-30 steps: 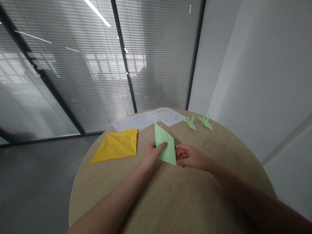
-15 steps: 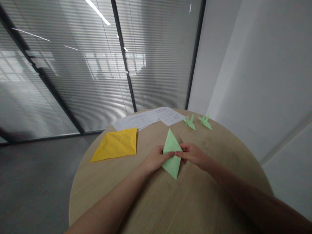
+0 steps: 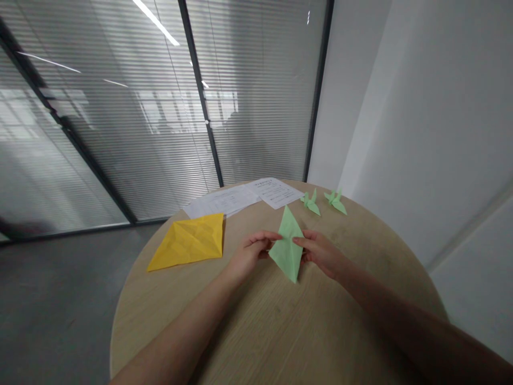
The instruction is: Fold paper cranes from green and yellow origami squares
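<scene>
A light green sheet of origami paper (image 3: 287, 253), folded into a kite-like diamond with a crease down its middle, is held up above the table between my two hands. My right hand (image 3: 320, 251) pinches its right corner, thumb on the front face and fingers behind. My left hand (image 3: 256, 250) is at the left edge, one digit lying against the upper left side and the other fingers curled near the left corner. Part of those fingers is hidden.
A creased yellow paper (image 3: 194, 241) lies at the left of the round wooden table (image 3: 256, 331). Printed white sheets (image 3: 228, 201) lie at the back. Two green paper cranes, one (image 3: 311, 204) beside the other (image 3: 336, 203), stand at the back right. A glass partition and a white wall stand behind.
The green paper has shifted slightly right and away from me, and it has turned. My thumbs have moved apart from its middle, the left toward the upper left edge.
</scene>
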### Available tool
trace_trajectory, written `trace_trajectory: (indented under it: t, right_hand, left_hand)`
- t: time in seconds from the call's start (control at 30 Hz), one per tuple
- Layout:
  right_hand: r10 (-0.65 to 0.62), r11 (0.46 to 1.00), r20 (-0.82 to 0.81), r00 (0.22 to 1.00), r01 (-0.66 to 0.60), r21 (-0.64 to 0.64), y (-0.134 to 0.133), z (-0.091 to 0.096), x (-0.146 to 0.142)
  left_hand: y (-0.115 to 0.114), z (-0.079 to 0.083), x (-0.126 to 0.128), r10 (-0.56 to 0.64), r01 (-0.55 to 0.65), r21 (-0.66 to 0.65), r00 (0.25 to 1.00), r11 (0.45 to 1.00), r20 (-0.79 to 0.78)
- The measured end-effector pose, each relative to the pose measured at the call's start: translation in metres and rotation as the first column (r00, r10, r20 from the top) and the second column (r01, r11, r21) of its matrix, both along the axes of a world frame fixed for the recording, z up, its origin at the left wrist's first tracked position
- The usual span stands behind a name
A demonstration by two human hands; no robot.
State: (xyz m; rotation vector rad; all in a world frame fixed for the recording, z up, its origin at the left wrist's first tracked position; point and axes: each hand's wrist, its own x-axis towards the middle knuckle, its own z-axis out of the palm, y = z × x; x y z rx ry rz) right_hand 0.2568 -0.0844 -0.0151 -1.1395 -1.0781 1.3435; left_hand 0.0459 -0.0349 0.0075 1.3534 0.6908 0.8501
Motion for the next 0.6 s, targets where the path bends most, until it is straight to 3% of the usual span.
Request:
trace_trajectory:
  t: [0.17,0.4,0.47,0.6]
  right_hand:
    - [0.012,1.0,-0.062,0.998,-0.012,0.002,0.002,-0.003,0.0]
    - [0.02,1.0,-0.021,1.0,-0.02,0.019,-0.001,-0.003,-0.002]
    - [0.024,1.0,-0.008,1.0,-0.024,0.011,-0.001,-0.002,-0.003]
    - [0.012,1.0,-0.021,1.0,-0.012,0.011,-0.001,-0.002,-0.004]
  left_hand:
    - [0.001,0.0,-0.001,-0.052,0.058,0.062,0.995,0.996,-0.088]
    - [0.003,-0.001,-0.001,-0.141,0.161,0.198,0.984,0.967,-0.11]
    - [0.002,0.001,-0.002,-0.147,0.186,0.317,0.979,0.93,-0.144]
    - [-0.005,0.012,-0.006,-0.085,0.256,0.554,0.945,0.792,-0.315]
